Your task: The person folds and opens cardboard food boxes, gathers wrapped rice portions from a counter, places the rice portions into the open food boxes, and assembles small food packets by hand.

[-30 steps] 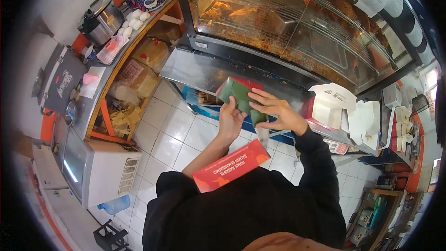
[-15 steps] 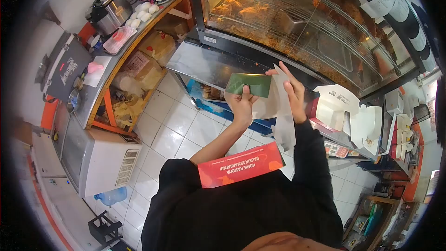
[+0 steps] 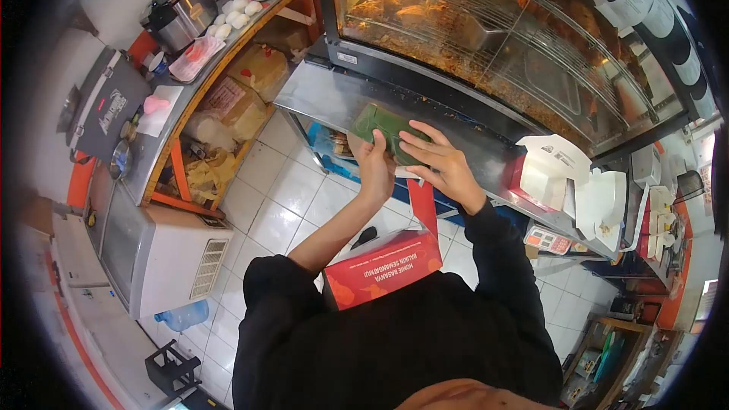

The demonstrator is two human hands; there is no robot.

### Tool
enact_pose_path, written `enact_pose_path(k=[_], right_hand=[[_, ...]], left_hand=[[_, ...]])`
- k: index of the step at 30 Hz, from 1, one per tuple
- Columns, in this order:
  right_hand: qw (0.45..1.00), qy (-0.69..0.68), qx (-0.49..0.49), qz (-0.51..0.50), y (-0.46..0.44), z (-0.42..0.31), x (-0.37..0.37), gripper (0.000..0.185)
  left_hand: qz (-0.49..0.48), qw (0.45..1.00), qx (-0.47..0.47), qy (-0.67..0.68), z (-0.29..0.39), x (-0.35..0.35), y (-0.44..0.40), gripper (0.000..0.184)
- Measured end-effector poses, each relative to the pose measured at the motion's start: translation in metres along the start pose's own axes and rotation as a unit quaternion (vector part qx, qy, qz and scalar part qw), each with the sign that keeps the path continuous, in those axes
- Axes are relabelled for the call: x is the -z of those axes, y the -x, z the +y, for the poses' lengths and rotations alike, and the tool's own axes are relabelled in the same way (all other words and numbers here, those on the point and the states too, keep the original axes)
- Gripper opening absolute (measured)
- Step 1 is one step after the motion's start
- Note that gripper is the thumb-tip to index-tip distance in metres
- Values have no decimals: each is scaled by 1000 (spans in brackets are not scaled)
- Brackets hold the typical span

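Note:
A dark green, leaf-coloured sheet [image 3: 383, 123] is over the front edge of the steel ledge. My left hand [image 3: 376, 171] is closed on its near edge, thumb on top, fingers hidden underneath. Across its right side lies my right hand [image 3: 448, 163], palm down with fingers stretched and apart, touching the sheet. A strip of pale paper [image 3: 357, 144] shows under the green one; the rest of it is hidden. Against my body stands a red printed carton [image 3: 383, 269], its top open and a red flap [image 3: 424, 209] raised toward my hands.
Behind the steel ledge [image 3: 311, 95] is a lit glass food warmer [image 3: 456, 38] with fried pieces inside. An open white and red box [image 3: 547, 171] sits right on the ledge. At left, a counter holds a steel cooker [image 3: 178, 15] and several white wrapped balls [image 3: 228, 19].
My right hand has moved left from the pale paper onto the green sheet. The pale paper now lies mostly under it. The carton's top has opened, with its flap raised.

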State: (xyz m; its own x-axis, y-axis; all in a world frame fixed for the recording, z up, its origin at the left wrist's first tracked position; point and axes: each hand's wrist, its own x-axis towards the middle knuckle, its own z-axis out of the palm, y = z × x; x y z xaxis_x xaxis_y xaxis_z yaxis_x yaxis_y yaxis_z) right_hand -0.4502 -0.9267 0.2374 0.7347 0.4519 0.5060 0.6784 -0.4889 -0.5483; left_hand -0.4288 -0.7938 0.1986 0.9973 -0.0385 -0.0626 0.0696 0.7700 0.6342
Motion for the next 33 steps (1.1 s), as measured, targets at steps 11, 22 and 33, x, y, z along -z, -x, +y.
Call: enact_pose_path(k=[11,22,33], right_hand=[[993,92,-77,8,-3,-4,-10,59],[832,-518,-181,79,36,-10,-6,90],[569,-593,-375,429,170,47,-101,51]], left_hand=[[20,998,58,-18,-17,2,31,33],[-269,592,-394,-650,-20,65,8,24],[-437,782,-51,-442,-15,44,51,30]])
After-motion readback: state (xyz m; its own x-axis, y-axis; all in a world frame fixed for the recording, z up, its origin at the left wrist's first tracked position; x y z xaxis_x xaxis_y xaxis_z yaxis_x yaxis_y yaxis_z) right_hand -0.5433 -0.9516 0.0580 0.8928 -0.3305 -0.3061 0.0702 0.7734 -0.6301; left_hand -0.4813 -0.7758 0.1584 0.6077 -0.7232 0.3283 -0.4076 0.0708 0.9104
